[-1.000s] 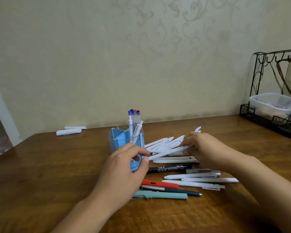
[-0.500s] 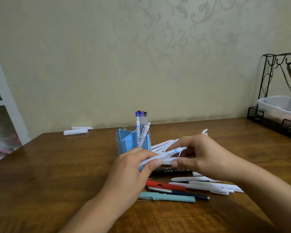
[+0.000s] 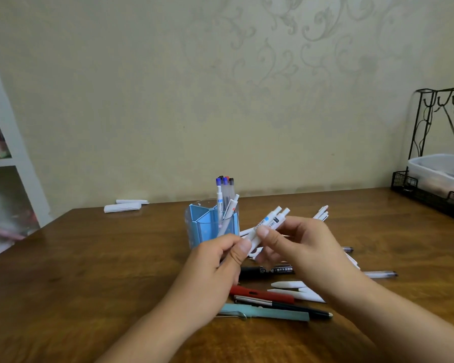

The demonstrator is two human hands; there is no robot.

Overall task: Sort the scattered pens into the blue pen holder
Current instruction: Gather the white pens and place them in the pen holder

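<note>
While both hands pinch two white pens (image 3: 269,226) just right of the blue pen holder (image 3: 212,226), left hand (image 3: 215,268) at the tips, right hand (image 3: 299,247) mid-barrel, these look light, stiff and slick, best gripped mid-barrel. Pens standing in the holder crowd its far compartment; a black marker (image 3: 266,271) and red pen (image 3: 261,293) lie nearer.

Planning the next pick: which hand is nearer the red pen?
Left. The left hand hovers just above the red pen's near end; the right hand is farther up and right, both holding white pens.

Wooden table (image 3: 89,271), black wire rack (image 3: 430,195) holding clear tub (image 3: 440,169), white shelf (image 3: 8,163) at left
</note>
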